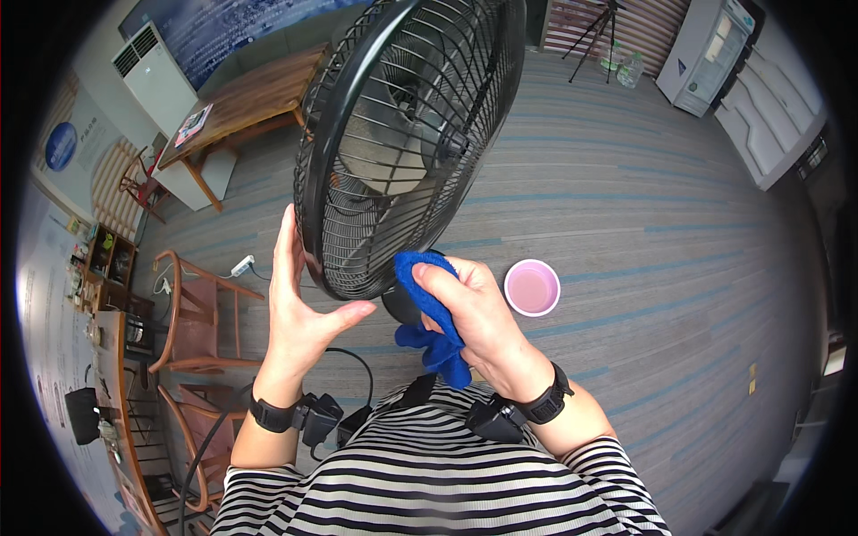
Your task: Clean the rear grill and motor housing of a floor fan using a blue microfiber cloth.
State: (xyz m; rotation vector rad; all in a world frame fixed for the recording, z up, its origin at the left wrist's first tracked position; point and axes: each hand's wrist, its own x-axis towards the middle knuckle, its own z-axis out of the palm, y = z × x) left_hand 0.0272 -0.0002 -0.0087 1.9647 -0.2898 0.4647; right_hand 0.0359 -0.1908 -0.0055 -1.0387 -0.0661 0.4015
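Observation:
A large black electric fan with a wire grille [402, 147] stands before me, its head filling the upper middle of the head view. My left hand [301, 301] is spread at the fan's left rim, its fingers along the outer edge and its thumb apart below. In my right hand [469, 295] a blue cloth [429, 288] is bunched, pressed between thumb and fingers near the lower right edge of the grille; its loose end hangs beneath. Part of the fan's dark base shows behind the cloth. A pink round bowl [532, 288] is on the floor to the right.
Wooden armchairs [196, 315] and a white power strip [242, 265] with cables are at left. A wooden table [255, 90] stands upper left. A tripod [606, 33], plastic bottles [630, 70] and a glass-door fridge [710, 60] are at the far right.

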